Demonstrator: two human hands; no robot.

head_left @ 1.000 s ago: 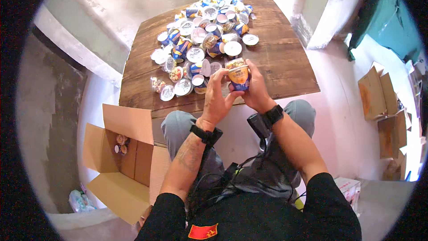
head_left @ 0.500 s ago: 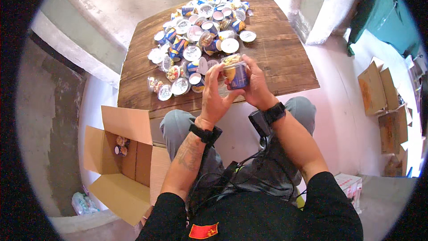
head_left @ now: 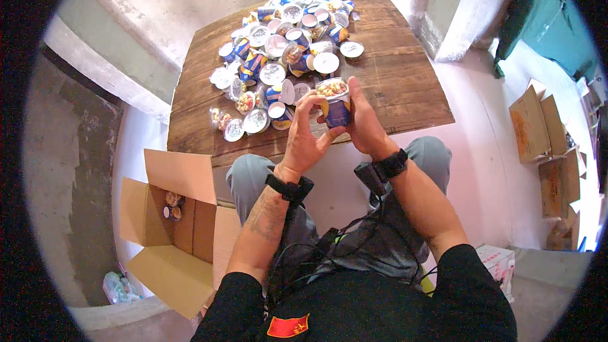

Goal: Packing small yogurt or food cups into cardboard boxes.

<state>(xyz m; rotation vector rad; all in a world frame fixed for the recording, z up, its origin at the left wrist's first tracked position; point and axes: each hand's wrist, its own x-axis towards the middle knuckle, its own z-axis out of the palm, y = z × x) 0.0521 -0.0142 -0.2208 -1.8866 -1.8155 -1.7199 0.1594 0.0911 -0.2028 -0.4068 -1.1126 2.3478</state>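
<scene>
A smooth, tapered cup [head_left: 338, 113] is by the grainy table [head_left: 405, 92]'s near edge. Left hand [head_left: 306, 142] and right hand [head_left: 367, 123] clasp its sides.

Behind our grip, we wear black wrist straps [head_left: 289, 188] with dark boxes [head_left: 370, 176]; farther back, black cables [head_left: 380, 208], grey trousers [head_left: 249, 176] and a black short-sleeved shirt [head_left: 380, 304] with a red patch [head_left: 289, 326].
</scene>
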